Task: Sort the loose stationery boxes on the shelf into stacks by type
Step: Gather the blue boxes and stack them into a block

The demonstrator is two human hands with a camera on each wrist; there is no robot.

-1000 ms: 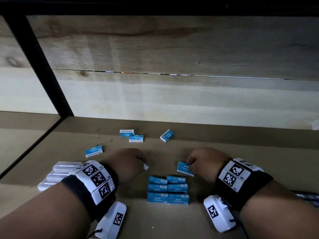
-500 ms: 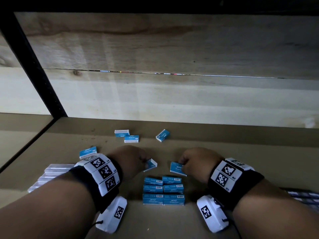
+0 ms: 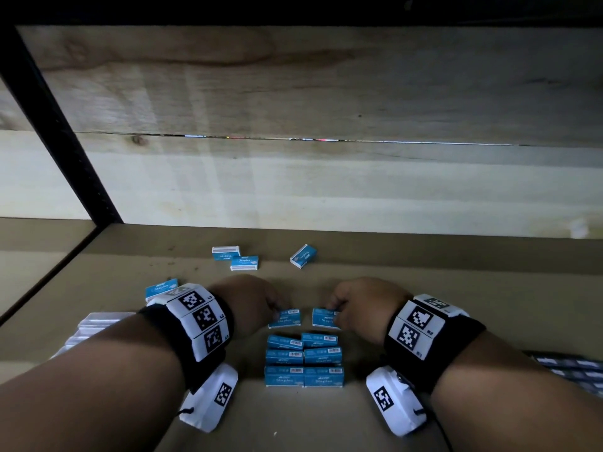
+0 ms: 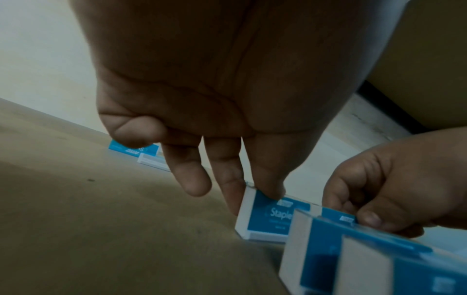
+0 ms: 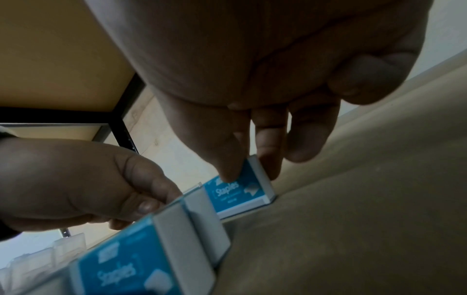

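Pinching a small blue-and-white cardboard staples box (image 3: 284, 318) by its far edge, the left hand (image 3: 251, 305) holds it down on the brown shelf board (image 3: 456, 305), fingers curled over the top. The right hand (image 3: 362, 305) mirrors it, thumb and fingers nipping a second blue staples box (image 3: 323, 318) just beside the first, a narrow gap between the two. Both boxes sit at the far end of a tidy block of matching blue staples boxes (image 3: 303, 362), laid in two columns and reaching toward the shelf's near edge.

Further back, near the pale wooden back panel (image 3: 326, 190), three loose blue boxes lie scattered: a pair touching (image 3: 235, 257) and one tilted box (image 3: 303, 255) to the right. Another loose blue box (image 3: 161, 287) lies just behind the left wrist. Clear plastic cases (image 3: 94, 324) are lined up at the left, near a black metal upright (image 3: 65, 141). More pale cases (image 3: 571, 370) show at the far right edge. Bare board lies open to the right of the hands and between them and the back boxes.
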